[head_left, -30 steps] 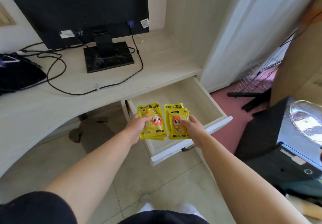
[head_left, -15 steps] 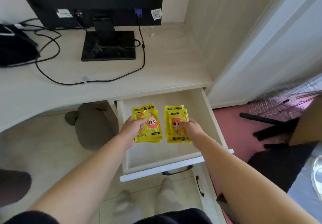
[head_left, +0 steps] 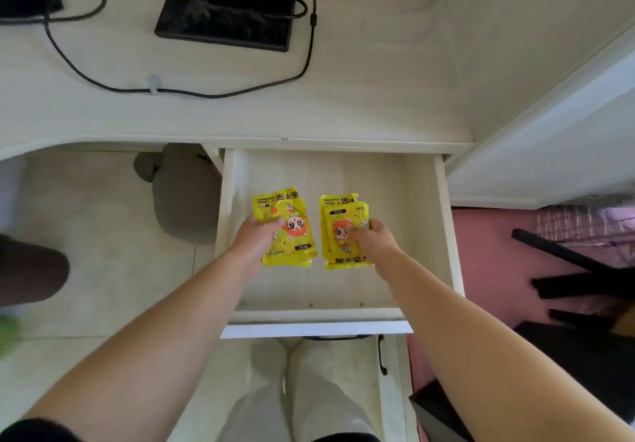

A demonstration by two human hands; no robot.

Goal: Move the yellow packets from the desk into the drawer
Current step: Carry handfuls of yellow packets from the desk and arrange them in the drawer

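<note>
Two small stacks of yellow hand-warmer packets are inside the open white drawer under the desk. My left hand grips the left stack of yellow packets by its left edge. My right hand grips the right stack of yellow packets by its right edge. Both stacks are low in the drawer, side by side with a narrow gap between them. Whether they rest on the drawer floor, I cannot tell.
The desk top carries a black monitor base and black cables. A grey cushion lies on the floor left of the drawer. Black stand legs lie on the pink floor at right. A second drawer's handle shows below.
My view tilted down over the drawer. Both hands have carried the packet stacks lower and deeper into the drawer, still side by side.
</note>
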